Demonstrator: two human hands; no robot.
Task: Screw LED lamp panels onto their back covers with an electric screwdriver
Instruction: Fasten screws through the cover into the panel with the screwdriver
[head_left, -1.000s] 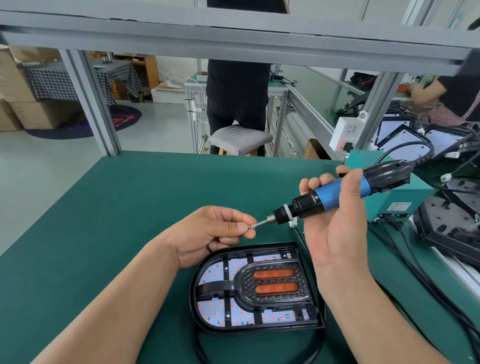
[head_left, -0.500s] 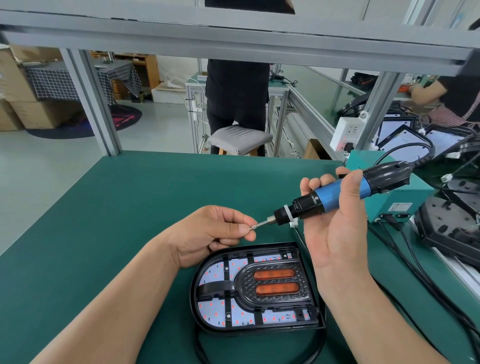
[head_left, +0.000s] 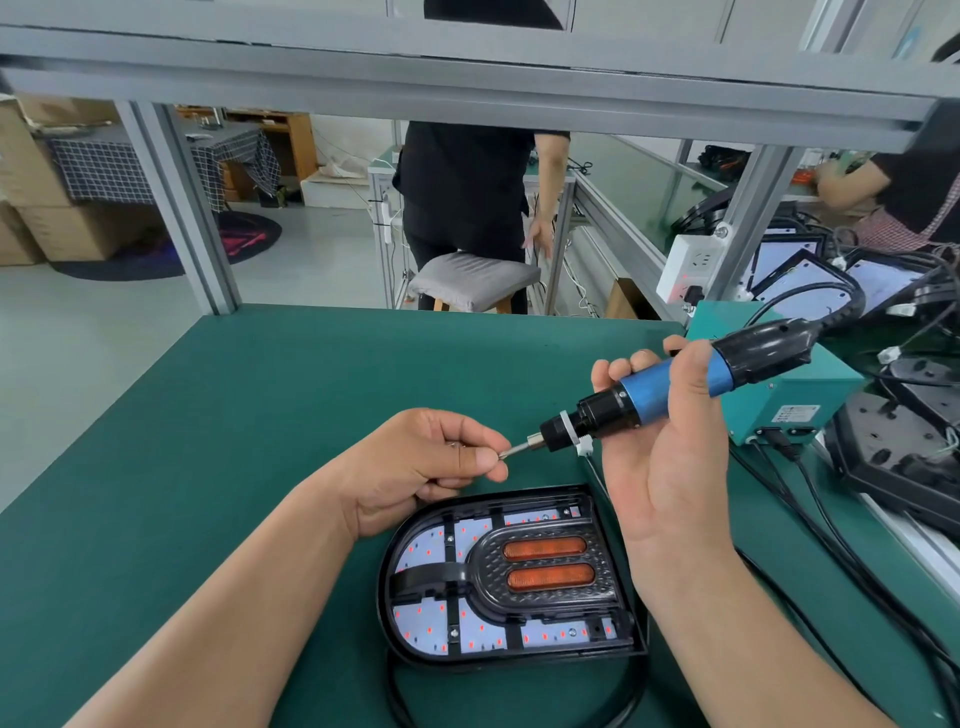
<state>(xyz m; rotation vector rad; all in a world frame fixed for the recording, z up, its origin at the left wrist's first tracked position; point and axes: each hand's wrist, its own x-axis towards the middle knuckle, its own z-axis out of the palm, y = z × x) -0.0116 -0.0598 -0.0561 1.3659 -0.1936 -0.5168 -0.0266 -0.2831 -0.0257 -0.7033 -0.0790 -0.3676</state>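
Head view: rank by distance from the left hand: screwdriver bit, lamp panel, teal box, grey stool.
1. Screwdriver bit, at fingertips of left hand.
2. Lamp panel, just below.
3. Teal box, far right.
4. Grey stool, beyond the table.

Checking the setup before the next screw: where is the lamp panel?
Head view, lower centre: the lamp panel lies on the green table, just nearer than the left hand and left of the right forearm.
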